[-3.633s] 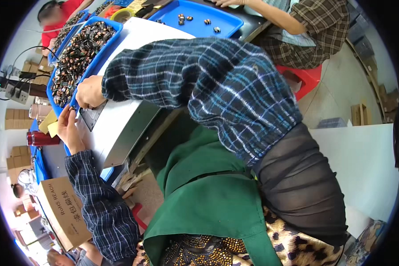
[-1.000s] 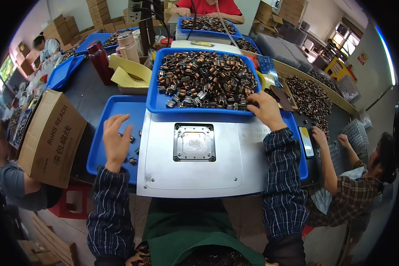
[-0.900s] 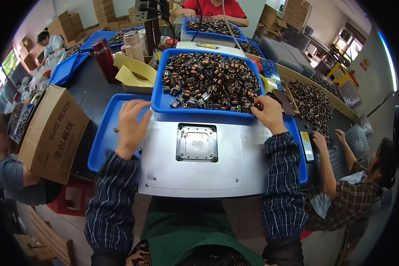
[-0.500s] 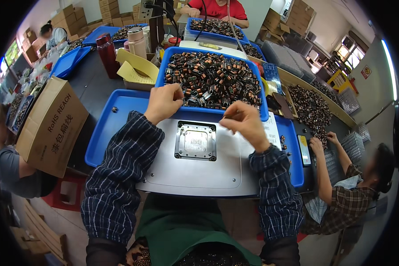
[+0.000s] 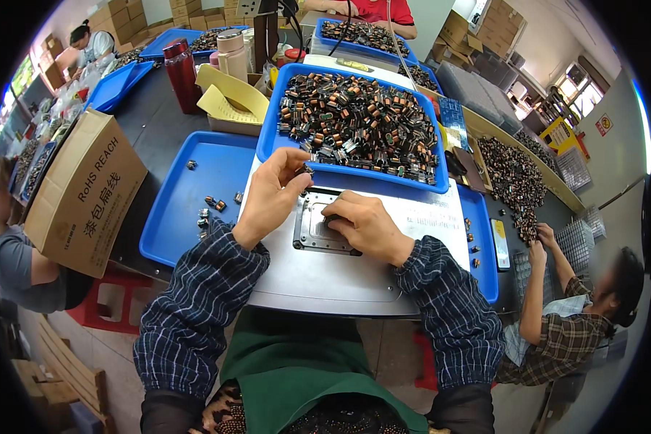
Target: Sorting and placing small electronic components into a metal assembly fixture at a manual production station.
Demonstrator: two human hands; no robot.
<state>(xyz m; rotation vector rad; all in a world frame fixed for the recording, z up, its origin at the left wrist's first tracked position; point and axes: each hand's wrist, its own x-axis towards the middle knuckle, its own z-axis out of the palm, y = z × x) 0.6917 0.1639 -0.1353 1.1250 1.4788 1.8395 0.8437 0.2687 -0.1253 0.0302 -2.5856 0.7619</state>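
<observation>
My left hand [image 5: 273, 194] is closed in a pinch on a small copper-wound coil [image 5: 305, 171] at the near edge of the blue tray [image 5: 275, 123] heaped with such coils. Over the square metal plate [image 5: 312, 230] on the silver machine top [image 5: 318, 282], my right hand [image 5: 372, 228] has its fingers curled together. A dark bit shows under those fingertips at the plate's middle; it is mostly hidden, so its kind is unclear. To the left, a flat blue tray [image 5: 170, 217] carries several loose coils [image 5: 213, 203].
A narrower blue tray [image 5: 484, 253] with a few coils lies at right, beside a phone [image 5: 499, 242]. A carton [image 5: 87, 192] stands at left; bottles [image 5: 181, 76] and a yellow paper box [image 5: 228, 105] sit behind. A co-worker's hands [image 5: 542, 242] work by a coil heap [image 5: 513, 173].
My right hand has come down and left onto the metal plate. The left hand has shifted right and down, now showing a coil in its fingers. More coils show in the left tray.
</observation>
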